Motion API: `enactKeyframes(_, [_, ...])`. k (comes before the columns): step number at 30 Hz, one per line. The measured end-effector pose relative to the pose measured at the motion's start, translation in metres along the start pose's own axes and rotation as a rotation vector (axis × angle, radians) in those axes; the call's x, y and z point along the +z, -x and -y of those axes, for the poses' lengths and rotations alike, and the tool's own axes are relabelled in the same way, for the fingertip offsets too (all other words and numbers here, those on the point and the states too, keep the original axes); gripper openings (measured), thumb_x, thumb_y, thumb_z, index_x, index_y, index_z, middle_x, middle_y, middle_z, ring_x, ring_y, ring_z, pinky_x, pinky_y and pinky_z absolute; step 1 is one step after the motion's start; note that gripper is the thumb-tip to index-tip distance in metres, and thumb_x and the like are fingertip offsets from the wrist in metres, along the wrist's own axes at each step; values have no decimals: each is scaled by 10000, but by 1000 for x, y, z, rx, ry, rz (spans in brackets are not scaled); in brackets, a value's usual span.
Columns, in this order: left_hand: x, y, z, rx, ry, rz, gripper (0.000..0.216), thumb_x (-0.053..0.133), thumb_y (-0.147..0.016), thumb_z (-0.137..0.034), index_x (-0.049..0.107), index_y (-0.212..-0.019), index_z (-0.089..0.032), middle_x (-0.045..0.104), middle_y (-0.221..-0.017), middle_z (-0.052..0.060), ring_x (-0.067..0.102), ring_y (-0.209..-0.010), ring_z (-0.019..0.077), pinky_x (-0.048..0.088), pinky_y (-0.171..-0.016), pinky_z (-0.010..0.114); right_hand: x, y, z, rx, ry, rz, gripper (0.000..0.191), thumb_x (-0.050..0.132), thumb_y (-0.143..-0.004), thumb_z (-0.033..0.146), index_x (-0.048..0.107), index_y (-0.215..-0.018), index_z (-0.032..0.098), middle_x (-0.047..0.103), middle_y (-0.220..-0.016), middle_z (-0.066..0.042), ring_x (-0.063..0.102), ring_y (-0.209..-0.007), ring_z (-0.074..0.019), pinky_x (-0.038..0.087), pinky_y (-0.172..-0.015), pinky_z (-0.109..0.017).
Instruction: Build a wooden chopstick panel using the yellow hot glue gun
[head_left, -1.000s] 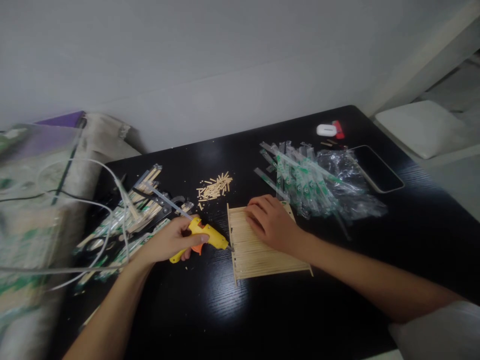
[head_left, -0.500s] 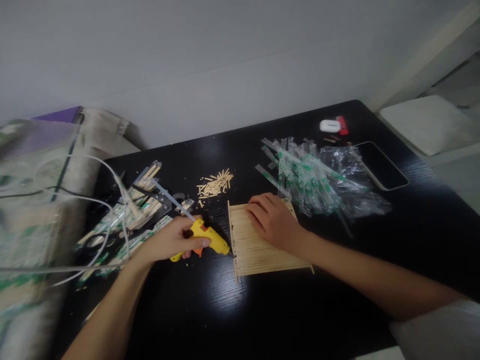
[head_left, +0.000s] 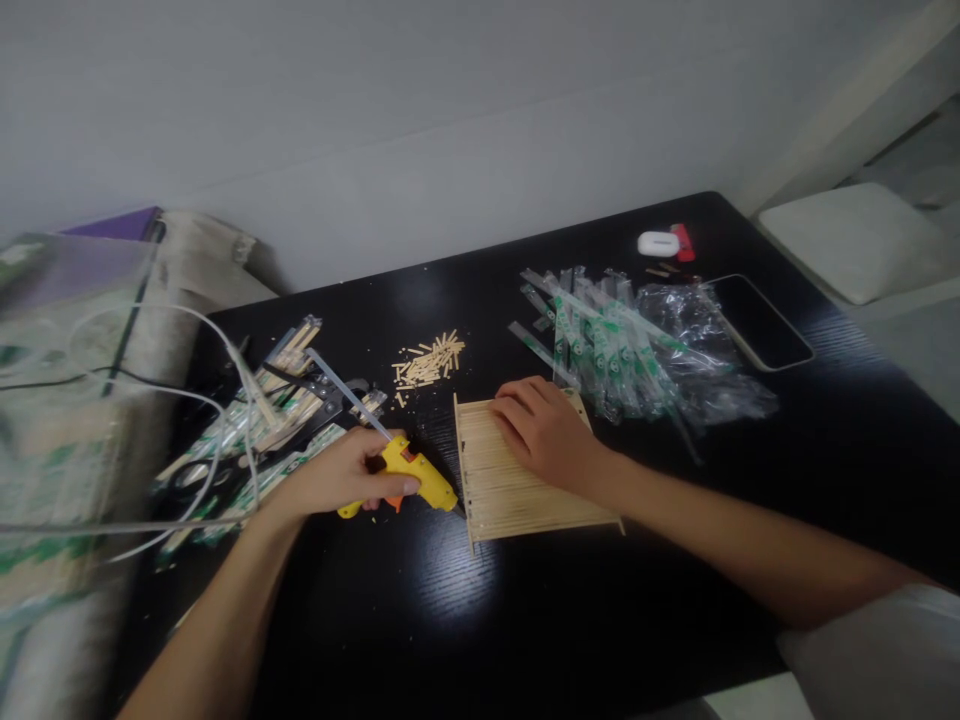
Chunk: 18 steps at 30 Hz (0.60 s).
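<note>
My left hand (head_left: 341, 472) is closed around the handle of a yellow hot glue gun (head_left: 421, 478). A clear glue stick (head_left: 346, 388) juts from its rear end. The orange trigger (head_left: 395, 504) shows below the body. The dark nozzle points right, at the left edge of a flat panel of thin wooden sticks (head_left: 525, 505), with a crosswise stick along that edge. Whether the tip touches the wood I cannot tell. My right hand (head_left: 536, 425) lies on top of the panel near its far side, fingers laid over the sticks; its thumb is hidden.
Short cut stick pieces (head_left: 431, 362) lie in a pile behind the panel. Green-printed clear wrappers (head_left: 607, 335), a crumpled plastic bag and a phone (head_left: 763, 320) are at right. A white case (head_left: 658, 244) sits farther back. Scissors (head_left: 196, 477), wrapped chopsticks and white cables (head_left: 217, 400) crowd the left.
The view has shifted slightly, so the panel and items at right appear a little higher. Both hands keep nearly the same places, with the nozzle still by the panel's left edge.
</note>
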<state>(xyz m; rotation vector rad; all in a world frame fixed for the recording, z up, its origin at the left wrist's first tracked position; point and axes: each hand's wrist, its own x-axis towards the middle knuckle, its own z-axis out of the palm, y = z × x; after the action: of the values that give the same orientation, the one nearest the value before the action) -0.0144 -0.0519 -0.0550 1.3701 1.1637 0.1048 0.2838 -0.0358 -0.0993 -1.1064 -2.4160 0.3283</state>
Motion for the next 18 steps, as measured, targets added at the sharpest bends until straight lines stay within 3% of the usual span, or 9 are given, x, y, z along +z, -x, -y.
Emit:
enactKeyframes(11, [1, 3, 2, 31, 78, 80, 326, 751, -840, -477, 712, -894, -158, 723, -698, 32, 615, -513, 113, 485, -471, 190, 0, -3, 0, -8, 0, 1, 238, 457, -1053, 227, 679, -1063, 140, 654, -1111, -144, 534, -1033, -277, 452, -909, -441])
enactKeyframes(18, [20, 5, -4, 34, 105, -82, 426, 711, -849, -582, 650, -873, -160, 694, -657, 14, 610, -510, 119, 473, -466, 201, 4, -8, -8, 48, -221, -44, 124, 558, -998, 167, 682, -1008, 169, 664, -1065, -98, 549, -1024, -242, 445, -946, -415])
